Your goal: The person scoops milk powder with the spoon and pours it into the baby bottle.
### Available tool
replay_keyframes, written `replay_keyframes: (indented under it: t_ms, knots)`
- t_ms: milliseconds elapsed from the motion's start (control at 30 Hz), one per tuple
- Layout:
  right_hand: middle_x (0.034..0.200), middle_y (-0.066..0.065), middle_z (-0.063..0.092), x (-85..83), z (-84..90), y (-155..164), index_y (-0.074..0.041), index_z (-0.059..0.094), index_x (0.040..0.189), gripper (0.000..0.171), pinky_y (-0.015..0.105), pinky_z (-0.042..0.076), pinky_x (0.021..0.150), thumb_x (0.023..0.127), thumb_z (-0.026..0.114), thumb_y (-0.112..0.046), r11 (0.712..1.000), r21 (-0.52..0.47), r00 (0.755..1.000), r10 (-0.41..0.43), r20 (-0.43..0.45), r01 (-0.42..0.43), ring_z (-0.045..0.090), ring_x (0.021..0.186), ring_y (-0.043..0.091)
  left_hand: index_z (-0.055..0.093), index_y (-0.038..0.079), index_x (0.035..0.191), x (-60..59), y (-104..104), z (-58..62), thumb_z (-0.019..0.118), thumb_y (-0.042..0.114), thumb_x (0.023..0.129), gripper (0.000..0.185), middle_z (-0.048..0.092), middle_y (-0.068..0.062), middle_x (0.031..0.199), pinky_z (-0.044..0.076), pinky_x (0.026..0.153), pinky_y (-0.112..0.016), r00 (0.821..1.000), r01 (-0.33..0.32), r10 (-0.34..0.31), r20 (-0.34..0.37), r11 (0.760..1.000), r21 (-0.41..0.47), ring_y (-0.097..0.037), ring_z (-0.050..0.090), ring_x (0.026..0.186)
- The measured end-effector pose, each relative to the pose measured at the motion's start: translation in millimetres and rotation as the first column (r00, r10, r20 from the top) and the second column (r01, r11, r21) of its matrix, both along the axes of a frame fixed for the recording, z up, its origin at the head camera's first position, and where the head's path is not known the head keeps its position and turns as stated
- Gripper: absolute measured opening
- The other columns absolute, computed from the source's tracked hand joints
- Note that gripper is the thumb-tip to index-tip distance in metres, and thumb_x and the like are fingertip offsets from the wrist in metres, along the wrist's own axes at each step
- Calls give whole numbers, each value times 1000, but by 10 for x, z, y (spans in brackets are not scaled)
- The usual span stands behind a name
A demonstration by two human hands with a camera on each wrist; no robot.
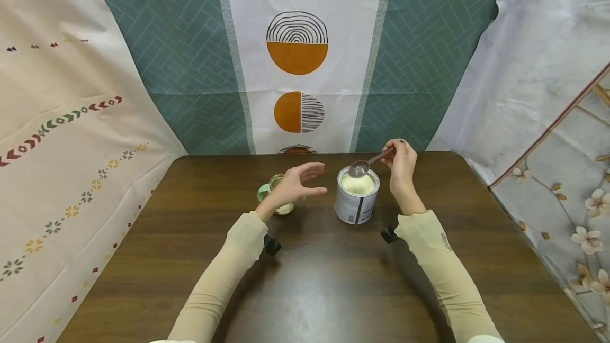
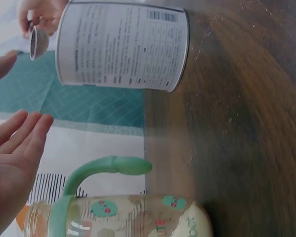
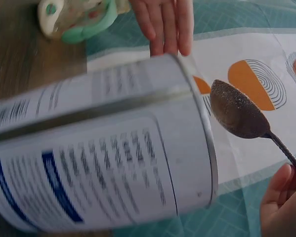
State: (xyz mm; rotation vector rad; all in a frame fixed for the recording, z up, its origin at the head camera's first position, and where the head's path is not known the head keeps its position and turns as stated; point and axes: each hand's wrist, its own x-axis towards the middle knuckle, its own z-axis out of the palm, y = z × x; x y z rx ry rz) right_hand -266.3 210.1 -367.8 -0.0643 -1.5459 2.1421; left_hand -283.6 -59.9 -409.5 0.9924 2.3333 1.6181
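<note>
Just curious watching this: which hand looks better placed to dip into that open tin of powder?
The right hand, probably. It already pinches the spoon, whose bowl hovers over the open tin. The left hand is open and holds nothing, hovering by the bottle.

Bench (image 1: 333, 279): dark brown wood grain, rounded far corners, pushed against patterned cloth backdrops. 2 items stand on it, both upright near the far middle: an open tin (image 1: 356, 202) filled with pale powder, and a small bottle (image 1: 281, 195) with green handles just left of it, apart.
</note>
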Motion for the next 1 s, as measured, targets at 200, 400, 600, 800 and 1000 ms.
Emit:
replay_keyframes:
  t_ms: [200,400,600,800,1000]
  knots:
    - [71,1,58,119,56,12,5,58,83,30,16,49,54,102,41,-10,953,291,991,-54,-119,87,53,59,7,48,9,140,3,124,-63,79,17,81,67,53,-9,141,41,112,-33,999,31,-30,22,998,-57,-22,51,132]
    - [77,23,60,323,185,-94,16,59,88,26,12,49,56,100,45,-3,785,588,963,-43,-264,196,55,58,10,42,9,145,-19,245,-135,79,16,81,74,50,-14,144,41,112,-33,999,49,-47,24,995,-83,-24,49,133]
    - [77,22,63,287,60,-93,11,63,86,17,9,42,59,95,49,7,636,739,921,115,-373,221,55,61,19,37,8,147,-46,372,-202,80,17,80,81,44,-13,149,38,114,-34,999,41,-40,15,995,-88,-25,45,136]
    - [85,11,69,170,-174,19,1,67,89,14,11,46,73,87,59,12,502,830,846,310,-435,243,63,76,23,29,7,151,-33,473,-273,81,17,79,89,38,-9,153,34,116,-34,999,36,-32,39,995,-98,-23,41,140]
    - [87,9,70,191,-230,77,0,69,89,13,17,51,79,83,63,11,421,865,794,409,-449,273,66,80,24,28,8,152,-57,531,-311,81,19,79,91,38,-9,153,34,116,-34,999,21,-18,38,995,-98,-23,41,140]
